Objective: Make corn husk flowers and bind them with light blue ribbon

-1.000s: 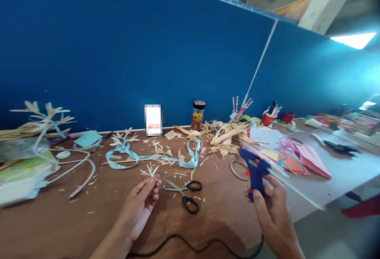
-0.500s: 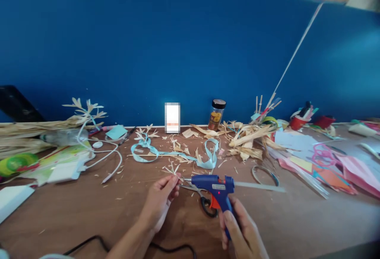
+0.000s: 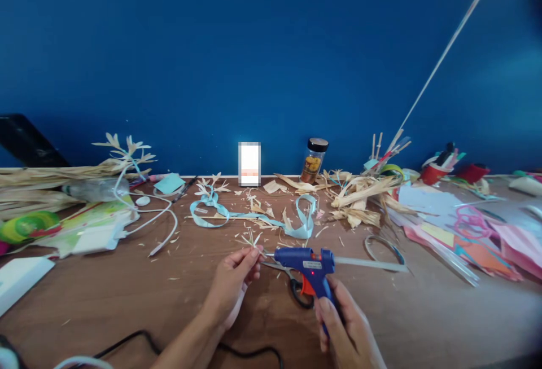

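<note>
Between the thumb and fingers of my left hand [image 3: 237, 279] is a small pale husk flower [image 3: 251, 239], its thin petals fanning upward. My right hand [image 3: 345, 321] is wrapped around the handle of a blue hot glue gun [image 3: 302, 260]. The gun's nozzle points left and reaches the fingertips of my left hand, at the flower's base; whether it touches cannot be made out. A clear glue stick [image 3: 368, 264] juts from the gun's back, and a red light glows on its side. Behind the gun lie scissors [image 3: 301, 297] with black handles, partly hidden.
Light blue ribbon [image 3: 271, 222] curls across the table among husk scraps. A jar [image 3: 313, 160] with a black lid stands by the blue partition [image 3: 254, 64]. Dried husks [image 3: 364, 194] and coloured paper [image 3: 470, 245] lie right; a white cable [image 3: 173, 222] and plastic bottle [image 3: 95, 189] lie left.
The view has shifted slightly, so the table items appear a little farther right. Both hands keep their holds, with the glue gun's nozzle still at the flower's base.
</note>
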Demonstrator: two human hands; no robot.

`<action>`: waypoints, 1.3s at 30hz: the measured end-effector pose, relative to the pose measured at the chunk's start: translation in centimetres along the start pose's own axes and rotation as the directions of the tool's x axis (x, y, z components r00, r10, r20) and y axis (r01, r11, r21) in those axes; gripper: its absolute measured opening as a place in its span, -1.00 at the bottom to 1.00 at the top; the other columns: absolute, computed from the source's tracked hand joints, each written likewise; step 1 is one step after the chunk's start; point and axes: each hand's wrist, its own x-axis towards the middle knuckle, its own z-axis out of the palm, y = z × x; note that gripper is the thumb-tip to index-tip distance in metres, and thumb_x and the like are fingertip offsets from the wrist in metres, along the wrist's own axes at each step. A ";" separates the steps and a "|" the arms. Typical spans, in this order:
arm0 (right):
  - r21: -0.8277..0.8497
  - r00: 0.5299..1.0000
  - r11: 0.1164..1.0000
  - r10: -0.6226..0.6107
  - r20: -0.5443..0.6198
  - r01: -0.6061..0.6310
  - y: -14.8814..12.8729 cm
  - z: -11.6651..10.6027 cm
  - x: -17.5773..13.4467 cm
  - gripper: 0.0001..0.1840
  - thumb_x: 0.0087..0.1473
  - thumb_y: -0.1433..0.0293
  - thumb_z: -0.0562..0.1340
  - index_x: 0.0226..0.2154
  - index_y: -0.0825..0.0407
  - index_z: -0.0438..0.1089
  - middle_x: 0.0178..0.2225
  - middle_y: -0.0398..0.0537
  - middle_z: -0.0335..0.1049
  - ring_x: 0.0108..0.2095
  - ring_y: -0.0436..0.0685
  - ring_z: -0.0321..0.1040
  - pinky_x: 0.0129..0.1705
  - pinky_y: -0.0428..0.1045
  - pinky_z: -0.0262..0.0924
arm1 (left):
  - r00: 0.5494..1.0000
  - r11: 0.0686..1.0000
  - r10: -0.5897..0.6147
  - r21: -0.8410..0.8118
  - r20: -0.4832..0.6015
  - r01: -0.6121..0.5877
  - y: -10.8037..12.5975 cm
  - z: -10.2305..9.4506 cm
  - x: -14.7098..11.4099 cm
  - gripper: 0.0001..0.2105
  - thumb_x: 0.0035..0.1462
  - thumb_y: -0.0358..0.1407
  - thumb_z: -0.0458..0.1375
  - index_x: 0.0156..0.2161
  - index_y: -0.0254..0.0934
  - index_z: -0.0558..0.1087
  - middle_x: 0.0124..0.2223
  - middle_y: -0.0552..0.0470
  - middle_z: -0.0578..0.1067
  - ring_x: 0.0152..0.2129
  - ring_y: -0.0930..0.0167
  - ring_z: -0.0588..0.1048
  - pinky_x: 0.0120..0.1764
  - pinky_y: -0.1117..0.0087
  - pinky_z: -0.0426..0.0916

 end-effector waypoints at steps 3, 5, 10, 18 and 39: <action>-0.040 1.000 0.999 -0.019 0.004 0.019 -0.1 0.0 0.0 -0.50 0.00 0.05 0.06 -0.13 0.07 0.23 -0.69 -0.23 0.17 -0.74 -0.05 0.04 -0.72 -0.17 0.07 | 1.000 1.000 -0.004 0.002 0.002 0.004 0.0 0.0 0.0 -0.80 -0.21 -0.29 0.29 -0.40 -0.35 0.54 -0.50 0.04 0.45 -0.61 0.59 0.32 -0.56 0.61 0.24; -0.071 0.999 0.997 -0.039 0.006 0.039 -0.1 -0.1 0.1 -0.52 0.00 0.07 0.06 -0.14 0.07 0.24 -0.70 -0.23 0.17 -0.74 -0.05 0.05 -0.71 -0.16 0.08 | 1.000 1.000 -0.002 0.000 0.004 0.002 0.0 0.0 0.0 -0.81 -0.19 -0.30 0.29 -0.39 -0.35 0.54 -0.50 0.04 0.45 -0.60 0.59 0.32 -0.56 0.62 0.24; -0.084 0.999 0.995 -0.052 -0.002 0.051 0.0 -0.3 0.1 -0.55 -0.01 0.09 0.07 -0.17 0.07 0.28 -0.70 -0.21 0.18 -0.74 -0.04 0.06 -0.72 -0.16 0.05 | 1.000 1.000 -0.006 -0.007 0.008 0.006 0.0 0.0 0.0 -0.81 -0.16 -0.30 0.28 -0.37 -0.35 0.54 -0.49 0.04 0.44 -0.59 0.60 0.31 -0.55 0.63 0.24; -0.103 0.999 0.994 -0.043 0.007 0.043 -0.1 -0.4 0.1 -0.52 0.00 0.08 0.07 -0.13 0.08 0.25 -0.67 -0.20 0.19 -0.71 -0.03 0.11 -0.69 -0.15 0.09 | 1.000 1.000 0.005 -0.004 0.031 -0.005 -0.1 -0.2 0.1 -0.82 -0.12 -0.30 0.25 -0.35 -0.35 0.53 -0.48 0.05 0.43 -0.58 0.61 0.30 -0.55 0.64 0.23; -0.072 0.999 0.997 -0.038 -0.001 0.038 0.2 -0.4 -0.2 -0.48 0.02 0.07 0.05 -0.08 0.09 0.19 -0.66 -0.20 0.20 -0.72 -0.04 0.08 -0.69 -0.16 0.10 | 1.000 1.000 0.003 0.016 0.022 -0.004 -0.1 -0.1 0.1 -0.81 -0.12 -0.29 0.25 -0.34 -0.34 0.52 -0.46 0.05 0.43 -0.58 0.61 0.29 -0.55 0.64 0.22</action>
